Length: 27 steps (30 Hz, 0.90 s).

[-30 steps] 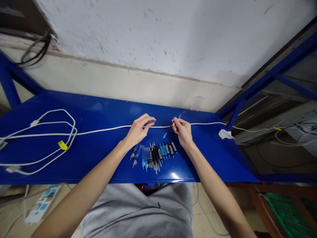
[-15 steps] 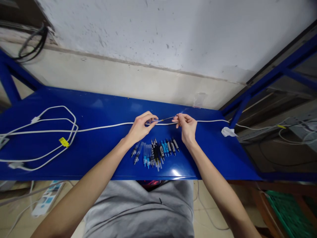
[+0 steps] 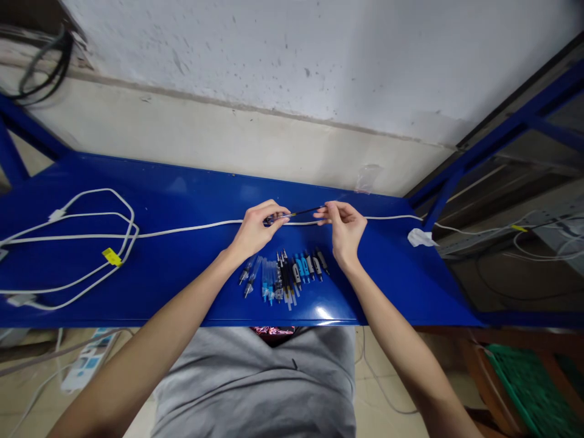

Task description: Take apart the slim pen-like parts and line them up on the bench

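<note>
A thin dark pen refill (image 3: 301, 213) stretches between my two hands above the blue shelf (image 3: 182, 274). My left hand (image 3: 258, 228) pinches a clear pen barrel at the refill's left end. My right hand (image 3: 347, 228) pinches the refill's right end with thumb and fingers. Just below them, several pen parts (image 3: 285, 274) in blue, black and clear plastic lie in a row on the shelf. A white cable (image 3: 191, 229) runs across the shelf behind my hands.
Loops of white cable with a yellow tag (image 3: 112, 256) lie at the shelf's left. A white plug (image 3: 417, 237) sits at the right edge. A wall rises behind. A power strip (image 3: 84, 368) lies on the floor lower left, a green crate (image 3: 529, 395) lower right.
The refill has come out between my hands, from barely visible to a long thin rod. My hands rose slightly and the right one moved a little to the right.
</note>
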Tool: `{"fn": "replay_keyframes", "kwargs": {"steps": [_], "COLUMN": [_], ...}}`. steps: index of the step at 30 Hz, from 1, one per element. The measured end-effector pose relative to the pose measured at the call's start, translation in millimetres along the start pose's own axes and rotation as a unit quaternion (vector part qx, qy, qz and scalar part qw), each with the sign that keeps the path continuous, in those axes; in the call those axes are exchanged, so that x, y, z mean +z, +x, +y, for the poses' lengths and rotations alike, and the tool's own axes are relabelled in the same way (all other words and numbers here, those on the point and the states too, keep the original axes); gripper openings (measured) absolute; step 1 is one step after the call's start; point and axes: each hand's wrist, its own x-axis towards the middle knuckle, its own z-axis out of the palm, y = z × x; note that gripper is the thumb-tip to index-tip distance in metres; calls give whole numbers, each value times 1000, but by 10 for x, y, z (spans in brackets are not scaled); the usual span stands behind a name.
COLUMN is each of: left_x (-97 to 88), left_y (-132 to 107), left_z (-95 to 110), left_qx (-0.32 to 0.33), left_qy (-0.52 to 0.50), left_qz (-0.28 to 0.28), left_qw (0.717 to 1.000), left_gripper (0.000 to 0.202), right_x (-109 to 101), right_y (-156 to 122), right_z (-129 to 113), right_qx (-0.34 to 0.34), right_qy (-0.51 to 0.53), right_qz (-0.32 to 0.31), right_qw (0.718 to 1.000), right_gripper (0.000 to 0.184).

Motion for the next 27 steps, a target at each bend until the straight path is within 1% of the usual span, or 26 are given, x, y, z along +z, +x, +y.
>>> {"fn": "replay_keyframes", "kwargs": {"steps": [5, 10, 16, 20, 23, 27], "left_x": [13, 26, 27, 36, 47, 45], "left_y": [-8, -40, -69, -88, -100, -90], "left_z": [-19, -37, -43, -25, -2, 3], "left_qx": [-4, 4, 45, 63, 65, 51], "left_qy": [-2, 20, 60, 96, 118, 115], "left_qz": [3, -7, -19, -34, -46, -37], "left_qw": [1000, 1000, 997, 993, 990, 991], "left_gripper": [17, 15, 20, 20, 19, 21], "right_x": [73, 131, 116, 112, 132, 122], "right_y": [-88, -195, -198, -204, -236, -238], "right_z": [-43, -19, 7, -1, -39, -72], "right_qx": [7, 30, 26, 37, 43, 38], "right_qy": [-11, -40, -81, -95, -100, -114], "right_qz": [-14, -114, -130, -180, -217, -217], "right_qw": [1000, 992, 988, 978, 970, 969], "right_gripper": [33, 35, 39, 44, 46, 45]}}
